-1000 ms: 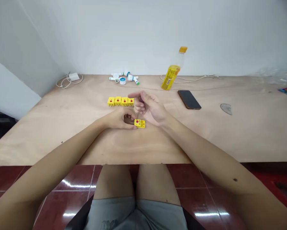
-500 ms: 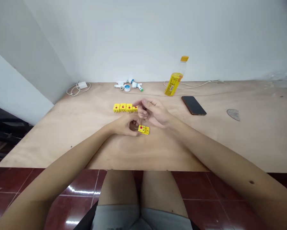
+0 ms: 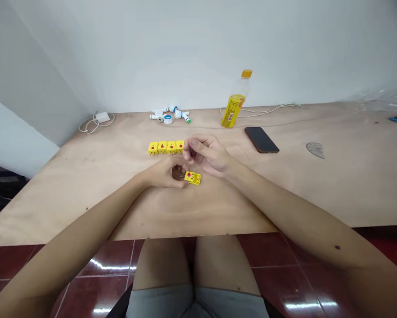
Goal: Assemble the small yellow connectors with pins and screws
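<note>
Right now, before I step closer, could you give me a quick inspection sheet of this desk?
Surface: plywood table top, lightly marked.
Job's things: yellow connector with a red dot by the hands; four more yellow connectors in a row.
Clutter: yellow drink bottle, phone, white pipe fittings, protractor.
Hands: left hand touches the connector's edge; right hand pinches something too small to tell.
Cables: white charger cable; white cable behind the bottle.
Surroundings: white walls, red tile floor.

Five yellow thermocouple connectors [image 3: 162, 147] — four lined up, one apart.
</note>
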The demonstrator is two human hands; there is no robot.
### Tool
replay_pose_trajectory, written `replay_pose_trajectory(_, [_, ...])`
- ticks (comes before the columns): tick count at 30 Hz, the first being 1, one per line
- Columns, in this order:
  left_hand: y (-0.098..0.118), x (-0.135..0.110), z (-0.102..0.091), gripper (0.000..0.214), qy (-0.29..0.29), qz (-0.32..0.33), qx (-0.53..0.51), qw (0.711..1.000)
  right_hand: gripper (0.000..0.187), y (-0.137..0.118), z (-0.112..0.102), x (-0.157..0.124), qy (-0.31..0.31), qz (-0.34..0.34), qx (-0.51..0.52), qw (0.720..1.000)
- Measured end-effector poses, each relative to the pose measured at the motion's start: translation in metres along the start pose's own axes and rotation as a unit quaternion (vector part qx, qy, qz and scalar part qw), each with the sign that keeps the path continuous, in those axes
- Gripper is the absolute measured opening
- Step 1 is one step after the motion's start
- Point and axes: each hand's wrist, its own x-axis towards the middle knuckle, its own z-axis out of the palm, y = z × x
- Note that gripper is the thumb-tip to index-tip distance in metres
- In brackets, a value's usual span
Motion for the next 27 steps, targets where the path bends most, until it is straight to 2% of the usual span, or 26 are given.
replay_pose_trajectory(4, [0.0038, 0.0001, -0.0011, 0.02, -0.01, 0.006, -0.008, 1.0, 0.044, -0.0021, -0.002, 0.0008, -0.005, 0.004, 0.036, 0.999])
replay_pose_trajectory(9, [0.0035, -0.0012, 0.0, 0.019, -0.009, -0.019, -0.011, 1.0, 0.044, 0.0004, -0.0041, -0.0006, -0.02, 0.006, 0.01, 1.0])
replay_pose_trajectory(13, [0.0034, -0.0006, -0.0004, 0.018, -0.021, -0.003, -0.012, 1.0, 0.043, -0.0003, -0.0048, 0.0001, -0.025, 0.001, 0.032, 0.999])
replay_pose_trajectory(16, [0.007, -0.0003, -0.0013, 0.018, -0.012, 0.0, 0.005, 1.0, 0.05, -0.0012, -0.0062, 0.0016, -0.039, 0.001, -0.011, 0.999])
replay_pose_trajectory(19, [0.0101, -0.0006, -0.0017, 0.022, -0.007, -0.012, 0.005, 1.0, 0.053, -0.0001, -0.007, 0.0027, -0.015, -0.02, -0.036, 0.999])
replay_pose_trajectory(22, [0.0094, -0.0007, -0.0024, 0.022, -0.026, -0.011, -0.005, 1.0, 0.043, 0.0007, -0.0074, 0.0026, 0.019, -0.022, 0.032, 0.999])
replay_pose_trajectory(24, [0.0068, -0.0008, -0.0028, 0.028, -0.042, 0.0, -0.005, 0.999, 0.039, 0.0009, -0.0082, 0.002, 0.008, -0.01, 0.069, 0.998])
replay_pose_trajectory(27, [0.002, -0.0015, -0.0025, 0.028, -0.032, 0.007, 0.011, 0.999, 0.04, 0.0019, -0.0089, 0.0011, -0.024, -0.002, 0.037, 0.999])
